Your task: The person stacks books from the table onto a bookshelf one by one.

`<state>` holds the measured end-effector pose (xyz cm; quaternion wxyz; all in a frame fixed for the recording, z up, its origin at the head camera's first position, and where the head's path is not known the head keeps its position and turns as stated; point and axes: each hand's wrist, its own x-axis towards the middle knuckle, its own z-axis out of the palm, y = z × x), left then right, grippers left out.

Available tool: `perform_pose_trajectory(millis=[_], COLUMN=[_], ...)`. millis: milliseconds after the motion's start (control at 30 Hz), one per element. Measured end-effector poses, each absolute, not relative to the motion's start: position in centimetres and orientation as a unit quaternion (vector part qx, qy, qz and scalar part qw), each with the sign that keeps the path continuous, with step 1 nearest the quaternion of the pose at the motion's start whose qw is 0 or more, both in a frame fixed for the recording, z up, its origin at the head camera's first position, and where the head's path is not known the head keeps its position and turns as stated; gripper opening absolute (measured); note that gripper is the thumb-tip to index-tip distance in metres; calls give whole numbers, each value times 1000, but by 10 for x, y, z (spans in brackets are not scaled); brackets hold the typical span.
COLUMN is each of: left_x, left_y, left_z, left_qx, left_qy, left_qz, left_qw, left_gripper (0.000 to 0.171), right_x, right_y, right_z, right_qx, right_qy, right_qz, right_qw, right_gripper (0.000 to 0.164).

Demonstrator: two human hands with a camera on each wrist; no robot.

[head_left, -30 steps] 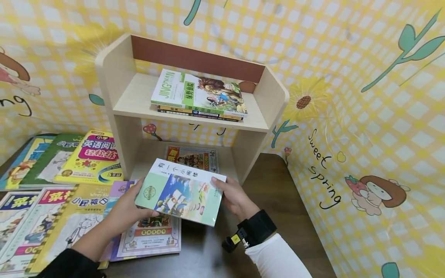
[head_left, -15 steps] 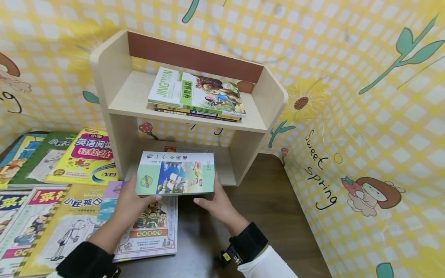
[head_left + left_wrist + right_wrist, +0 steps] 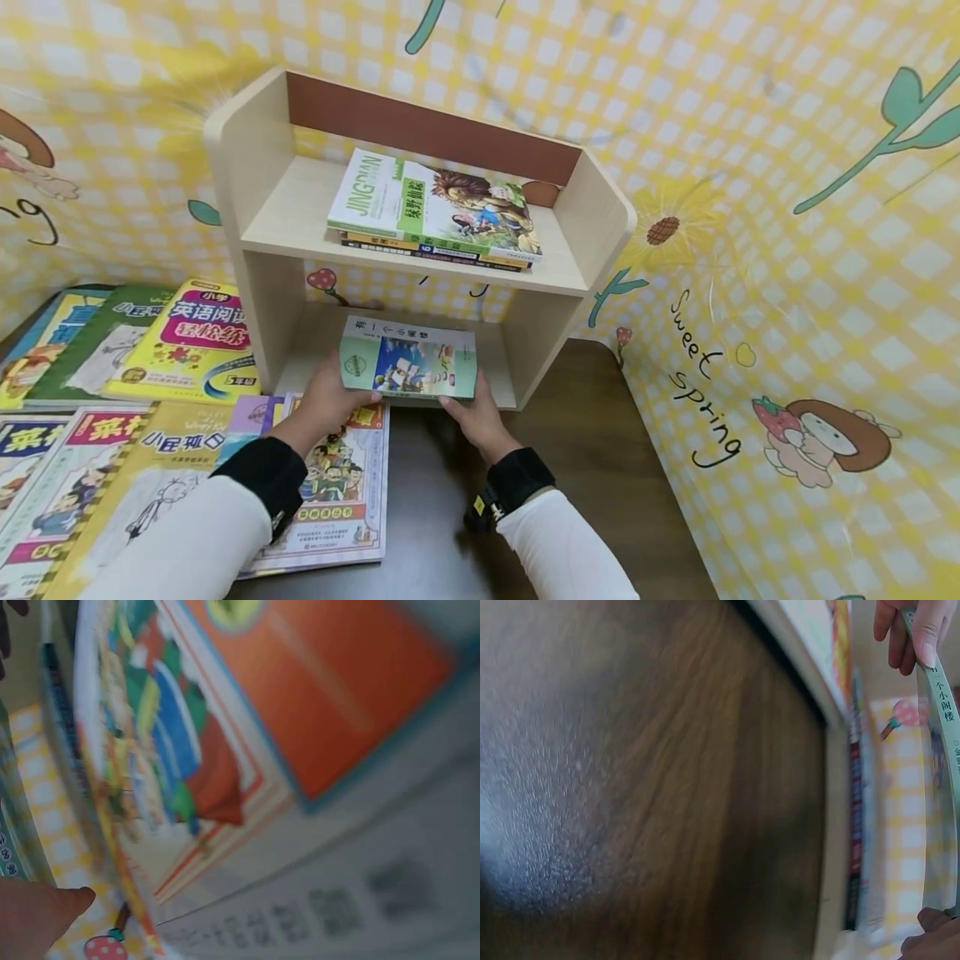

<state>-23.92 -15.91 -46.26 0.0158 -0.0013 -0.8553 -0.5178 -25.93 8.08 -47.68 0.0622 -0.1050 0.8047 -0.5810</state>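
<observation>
Both hands hold a light green and white paperback book (image 3: 420,362) flat, at the mouth of the bookshelf's lower compartment. At its left end my left hand (image 3: 327,406) grips the book, thumb along the near edge. My right hand (image 3: 482,419) holds the right end, its thumb also at the near edge. The right wrist view shows the book's green spine (image 3: 946,720) between the two hands. Beyond it lies a thin book (image 3: 856,825) on the lower shelf, which the held book hides in the head view.
The wooden bookshelf (image 3: 551,333) stands against a checked cloth backdrop. Its upper shelf bears a stack of books (image 3: 438,208). Several books, including a yellow one (image 3: 187,342), cover the table's left side. A comic-style book (image 3: 337,492) lies below my left wrist.
The book has moved forward, from in front of the shelf to the lower compartment, and become more level. Its right end is now gripped with the thumb at the near edge instead of on top.
</observation>
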Motion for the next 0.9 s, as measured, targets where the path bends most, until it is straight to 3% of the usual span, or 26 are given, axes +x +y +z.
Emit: perform_pose_trajectory(millis=[267,533,733,900], left_x=[-250,-257,-267,-277], left_y=[-155,-151,-147,-142], left_z=[-477,-475,-477,-478], left_qx=[6,42,61,71], left_qy=[-855,-871,-890,-893], left_qz=[-518,-483,-442,-436], left_qw=[-16,-79,-91,-86], left_gripper=[87,102,103,105], right_x=[-270,-277,-290,-294], right_y=[82,82,80,77], right_z=[-499,-505,-517,-515], right_qx=[-64,-51,-76,-29], right_qy=[817,830,849,888], right_qz=[-568,-551,-522,-459], right_qw=[70,76,26,4], right_gripper=[82,84,82,79])
